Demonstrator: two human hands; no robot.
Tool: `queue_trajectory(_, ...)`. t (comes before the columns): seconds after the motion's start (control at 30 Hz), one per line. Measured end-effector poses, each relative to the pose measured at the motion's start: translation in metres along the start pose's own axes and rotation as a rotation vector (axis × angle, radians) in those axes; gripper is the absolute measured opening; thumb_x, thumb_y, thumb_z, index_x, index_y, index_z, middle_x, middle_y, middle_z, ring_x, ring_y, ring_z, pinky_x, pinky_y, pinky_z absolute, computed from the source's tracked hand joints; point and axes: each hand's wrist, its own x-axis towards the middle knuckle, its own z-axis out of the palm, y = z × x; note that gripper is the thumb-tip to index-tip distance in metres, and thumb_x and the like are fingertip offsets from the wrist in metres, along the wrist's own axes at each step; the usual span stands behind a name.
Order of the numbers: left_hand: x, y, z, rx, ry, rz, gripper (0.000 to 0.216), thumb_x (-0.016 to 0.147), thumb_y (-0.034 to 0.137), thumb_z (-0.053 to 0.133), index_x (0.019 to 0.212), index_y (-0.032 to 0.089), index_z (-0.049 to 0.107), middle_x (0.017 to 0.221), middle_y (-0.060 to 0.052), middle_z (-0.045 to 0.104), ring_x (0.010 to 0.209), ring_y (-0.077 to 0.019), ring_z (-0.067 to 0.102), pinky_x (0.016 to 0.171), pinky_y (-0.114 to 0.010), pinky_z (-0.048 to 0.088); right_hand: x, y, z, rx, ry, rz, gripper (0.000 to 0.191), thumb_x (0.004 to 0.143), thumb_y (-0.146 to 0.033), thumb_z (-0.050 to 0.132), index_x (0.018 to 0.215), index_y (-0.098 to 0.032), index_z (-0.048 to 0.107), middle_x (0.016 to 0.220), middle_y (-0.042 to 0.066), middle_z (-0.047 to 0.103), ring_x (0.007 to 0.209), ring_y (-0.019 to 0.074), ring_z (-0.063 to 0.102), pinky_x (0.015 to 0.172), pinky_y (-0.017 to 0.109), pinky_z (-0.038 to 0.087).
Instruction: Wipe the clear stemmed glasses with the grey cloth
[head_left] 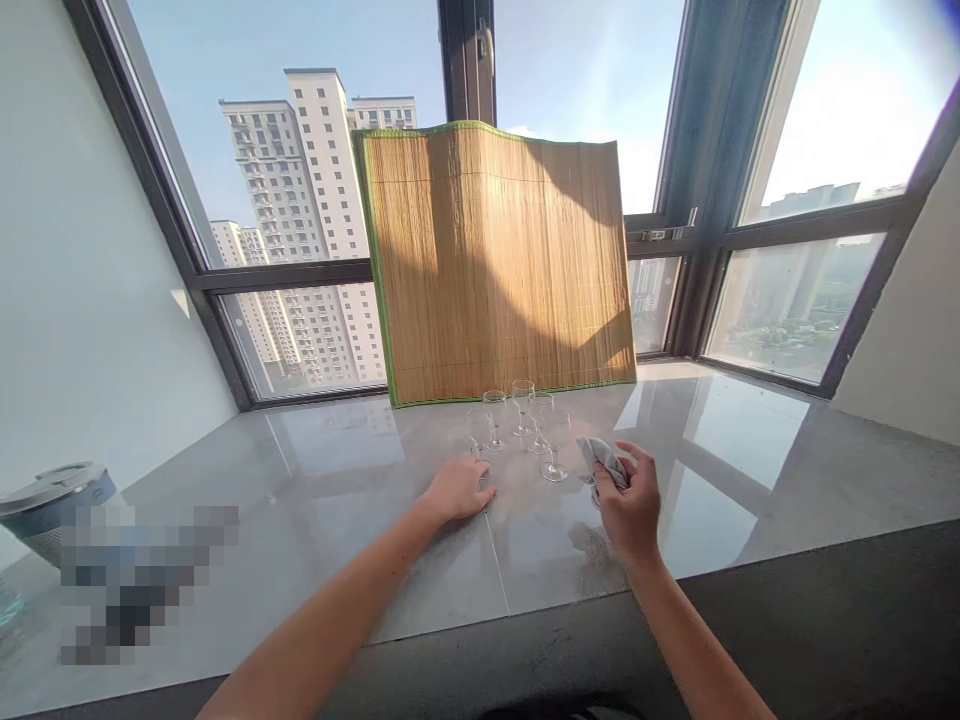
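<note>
Several clear stemmed glasses stand upright in a group on the grey tiled sill [300, 530]. My left hand [456, 490] rests low on the sill, with its thumb and fingers around the foot of the front-left stemmed glass [478, 428]; the hand partly hides that foot. The front-right glass [554, 468] stands between my two hands, touched by neither. Behind them are another glass [494, 405] at the left and one glass [523, 400] at the back. My right hand [630, 500] is closed on a bunched grey cloth [600, 460], raised just right of the glasses.
A bamboo mat [495, 270] with green edging leans against the window behind the glasses. At the far left sits a lidded container [64, 500], beside a pixelated patch. Dark window frames [705, 200] border the sill, whose front edge runs below my hands.
</note>
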Motion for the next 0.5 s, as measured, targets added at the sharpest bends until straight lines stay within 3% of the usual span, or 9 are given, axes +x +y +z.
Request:
queue_trajectory(0.27,-0.020,-0.091,-0.010,-0.028,0.051,-0.355,0.042,0.092,0.034,0.034,0.124,0.021,0.057,0.130,-0.011,0.056,0.124,-0.0257,0.048,0.101,-0.037,0.037,0.000,0.002,0.000,0.018,0.000,-0.018,0.045,0.080,-0.039,0.064,0.119,-0.022,0.052,0.089,0.003,0.063,0.071,0.0160,0.060,0.060,0.026,0.046)
queue_trajectory(0.4,-0.025,-0.092,-0.013,-0.042,0.220,-0.515,0.043,0.086,0.024,0.042,0.127,0.020,0.055,0.141,-0.011,0.046,0.132,-0.0271,0.039,0.106,-0.039,0.032,0.001,0.003,0.000,0.036,0.002,-0.002,0.045,0.080,-0.039,0.063,0.120,-0.021,0.052,0.088,0.003,0.063,0.071,0.0160,0.060,0.058,0.025,0.046)
queue_trajectory(0.5,-0.032,-0.071,-0.021,-0.029,0.399,-0.586,0.033,0.083,0.020,0.043,0.109,0.022,0.063,0.123,-0.009,0.059,0.115,-0.0258,0.052,0.098,-0.038,0.039,0.001,0.003,0.001,0.033,0.006,0.008,0.045,0.080,-0.040,0.063,0.120,-0.022,0.052,0.088,0.002,0.063,0.071,0.0162,0.060,0.058,0.026,0.047)
